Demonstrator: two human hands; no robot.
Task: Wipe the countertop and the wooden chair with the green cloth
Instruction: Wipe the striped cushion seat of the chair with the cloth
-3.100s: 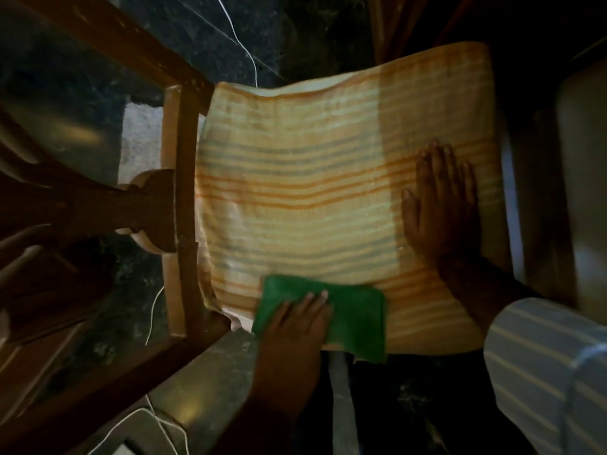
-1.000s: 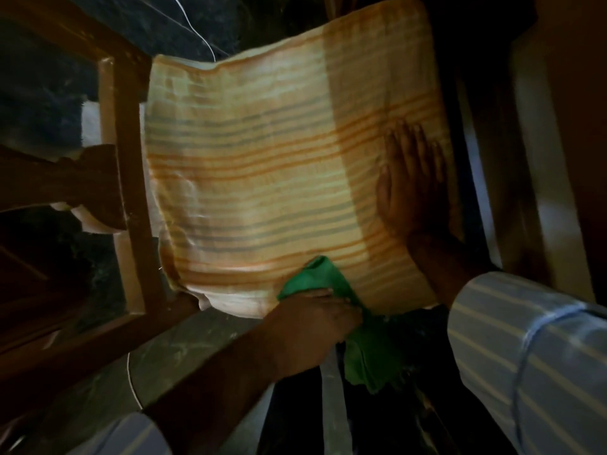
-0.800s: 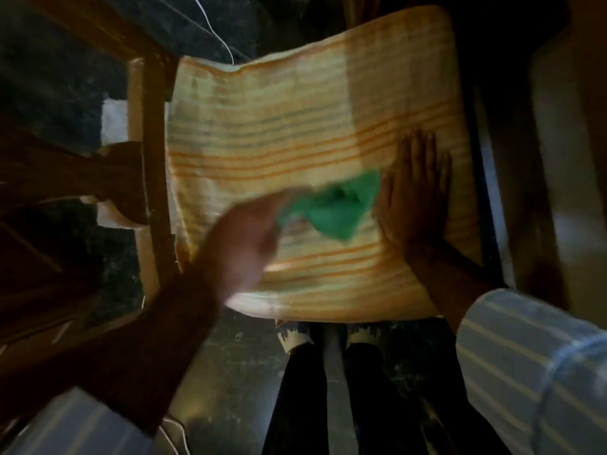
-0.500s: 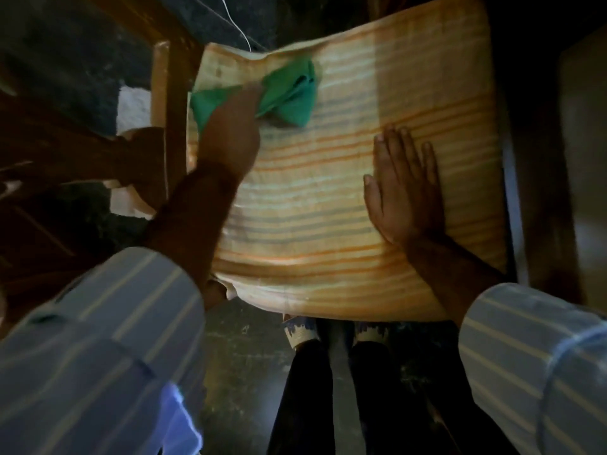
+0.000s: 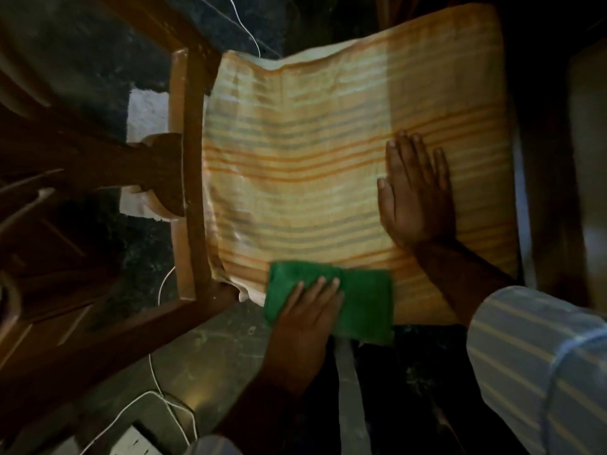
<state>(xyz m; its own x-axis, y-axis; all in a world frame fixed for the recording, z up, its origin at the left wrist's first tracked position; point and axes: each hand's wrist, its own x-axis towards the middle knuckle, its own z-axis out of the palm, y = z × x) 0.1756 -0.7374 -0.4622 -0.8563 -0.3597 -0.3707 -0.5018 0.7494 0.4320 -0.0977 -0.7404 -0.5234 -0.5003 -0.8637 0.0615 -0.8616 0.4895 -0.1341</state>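
Observation:
The green cloth [image 5: 364, 303] lies flat on the near edge of an orange striped cushion [image 5: 315, 165] that covers the seat of the wooden chair [image 5: 185, 178]. My left hand [image 5: 308, 310] presses down on the cloth's left half, fingers spread over it. My right hand [image 5: 415, 195] rests flat, palm down, on the right side of the cushion, holding nothing. The chair's brown frame shows along the cushion's left side. No countertop is in sight.
A white cable [image 5: 157, 382] runs across the dark stone floor [image 5: 210, 356] at the lower left, near a white plug block [image 5: 134, 441]. More dark wooden furniture [image 5: 59, 159] stands to the left. A pale surface [image 5: 588, 159] borders the right edge.
My left hand swept the green cloth from the cushion's far left corner back down to its near edge, where the cloth now lies spread flat. My right hand stayed pressed on the cushion.

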